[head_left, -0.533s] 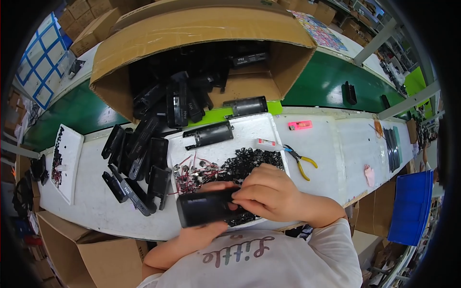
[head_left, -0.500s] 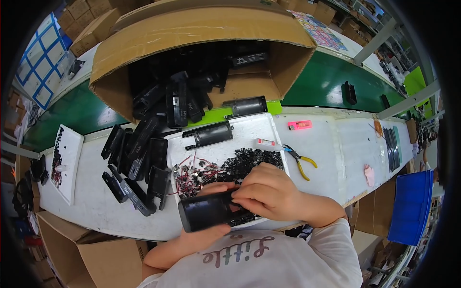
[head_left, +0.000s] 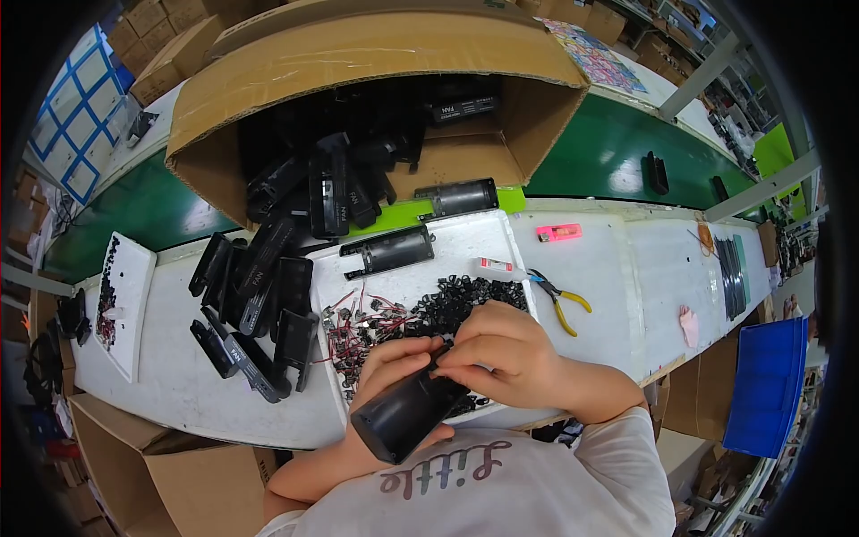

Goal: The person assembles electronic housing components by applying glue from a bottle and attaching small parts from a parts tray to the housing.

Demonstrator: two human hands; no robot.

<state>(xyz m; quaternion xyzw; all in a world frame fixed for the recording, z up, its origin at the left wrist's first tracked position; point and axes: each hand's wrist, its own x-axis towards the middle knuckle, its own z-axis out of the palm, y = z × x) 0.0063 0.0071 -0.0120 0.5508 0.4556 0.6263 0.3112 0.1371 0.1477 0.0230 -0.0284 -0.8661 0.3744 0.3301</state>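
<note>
A black plastic half-round housing [head_left: 404, 415] is tilted in front of my shirt, its wide end low and toward me. My left hand [head_left: 394, 362] wraps round it from the left side. At its upper end my right hand [head_left: 503, 351] is closed in a pinch against the housing; whatever sits between the fingertips is hidden. Beneath both hands lies a white foam tray [head_left: 429, 270], holding small black plastic parts [head_left: 465, 300] and little parts with red wires [head_left: 362, 315]. Another black housing [head_left: 394, 251] rests across the tray's far side.
Several black housings [head_left: 259, 277] pile up left of the tray, spilling from a big cardboard box [head_left: 376, 85]. To the right lie pliers with yellow handles [head_left: 564, 315] and a pink lighter [head_left: 559, 233]. Behind runs a green belt [head_left: 595, 152]; a blue bin [head_left: 765, 385] stands far right.
The held housing has swung from nearly level to a steep tilt, its wide end dropping toward me. My left fingers now show over its upper edge. A black piece on the green belt has shifted slightly right.
</note>
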